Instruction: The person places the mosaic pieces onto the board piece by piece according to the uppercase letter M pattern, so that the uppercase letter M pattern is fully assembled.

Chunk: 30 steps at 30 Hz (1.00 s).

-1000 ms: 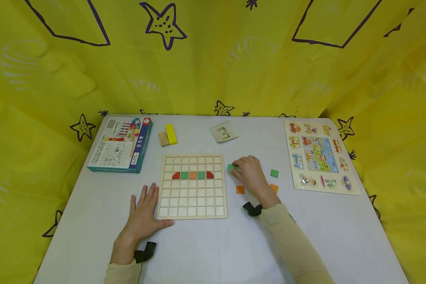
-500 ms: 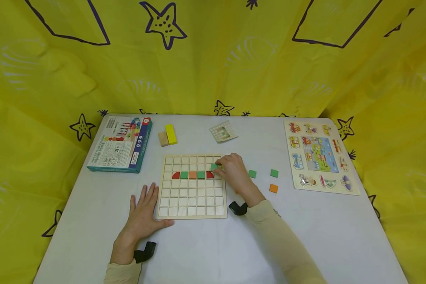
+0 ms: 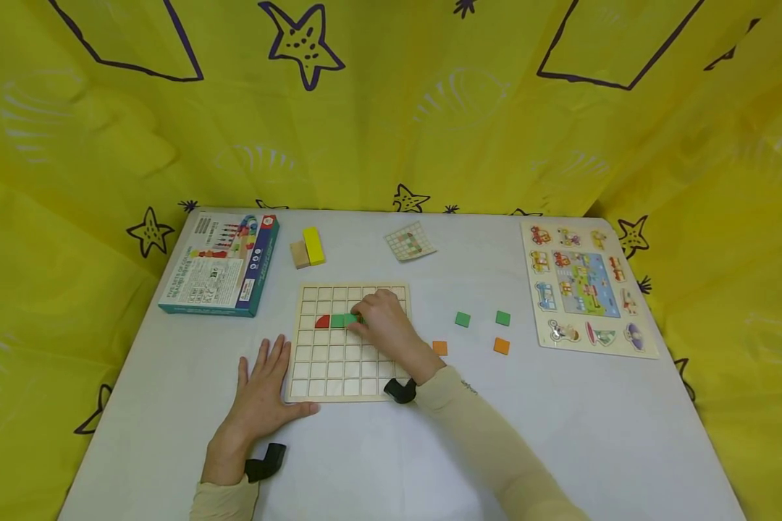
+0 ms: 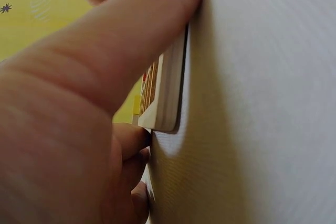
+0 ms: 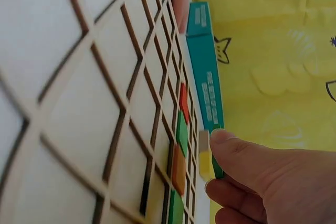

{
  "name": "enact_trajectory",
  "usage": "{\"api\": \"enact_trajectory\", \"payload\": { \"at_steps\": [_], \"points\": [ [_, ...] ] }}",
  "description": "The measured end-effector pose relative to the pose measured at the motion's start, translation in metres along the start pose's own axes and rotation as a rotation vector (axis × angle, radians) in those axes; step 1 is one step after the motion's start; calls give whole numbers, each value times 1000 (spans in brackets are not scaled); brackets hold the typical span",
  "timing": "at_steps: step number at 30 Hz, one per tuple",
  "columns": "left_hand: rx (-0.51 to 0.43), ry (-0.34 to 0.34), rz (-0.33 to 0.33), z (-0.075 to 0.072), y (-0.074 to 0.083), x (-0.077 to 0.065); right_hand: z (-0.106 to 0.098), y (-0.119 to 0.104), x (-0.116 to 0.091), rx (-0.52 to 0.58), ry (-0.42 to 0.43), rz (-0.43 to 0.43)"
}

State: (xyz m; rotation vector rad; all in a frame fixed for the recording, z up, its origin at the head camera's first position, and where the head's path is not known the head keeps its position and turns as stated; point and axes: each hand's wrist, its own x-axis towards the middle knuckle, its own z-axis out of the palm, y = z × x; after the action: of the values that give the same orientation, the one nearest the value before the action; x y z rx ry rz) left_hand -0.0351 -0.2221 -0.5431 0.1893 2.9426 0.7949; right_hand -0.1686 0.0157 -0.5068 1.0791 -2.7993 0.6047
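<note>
My right hand (image 3: 387, 325) pinches a green square tile (image 3: 350, 318) between thumb and fingers, above the wooden grid board (image 3: 352, 370). In the right wrist view the pinched tile (image 5: 217, 167) is apart from the board. Along one row sit a red quarter-round tile (image 3: 322, 321), a green tile (image 3: 337, 321) and, in the right wrist view, an orange tile (image 5: 179, 170); my right hand hides the row's right part from the head camera. Fingers spread, my left hand (image 3: 261, 398) lies at the board's lower left corner, thumb along its front edge.
Two green tiles (image 3: 463, 319) and two orange tiles (image 3: 439, 348) lie right of the board. Behind it are a pattern card (image 3: 410, 242) and yellow and plain wooden blocks (image 3: 313, 246). A box (image 3: 218, 264) lies left, a picture puzzle (image 3: 586, 289) right.
My right hand has carried the green tile leftward from the table beside the board to over the row of tiles. The left hand has stayed in place.
</note>
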Motion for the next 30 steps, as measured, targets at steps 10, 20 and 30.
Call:
{"api": "enact_trajectory", "payload": {
  "at_steps": [10, 20, 30],
  "points": [
    [10, -45, -23, -3, 2, 2, 16, -26, 10, -43, -46, -53],
    [16, -44, -22, -2, 1, 2, 27, -39, 16, -165, -94, -59],
    [21, -38, -23, -2, 1, 1, 32, -44, 18, -199, -88, -62]
  ]
}}
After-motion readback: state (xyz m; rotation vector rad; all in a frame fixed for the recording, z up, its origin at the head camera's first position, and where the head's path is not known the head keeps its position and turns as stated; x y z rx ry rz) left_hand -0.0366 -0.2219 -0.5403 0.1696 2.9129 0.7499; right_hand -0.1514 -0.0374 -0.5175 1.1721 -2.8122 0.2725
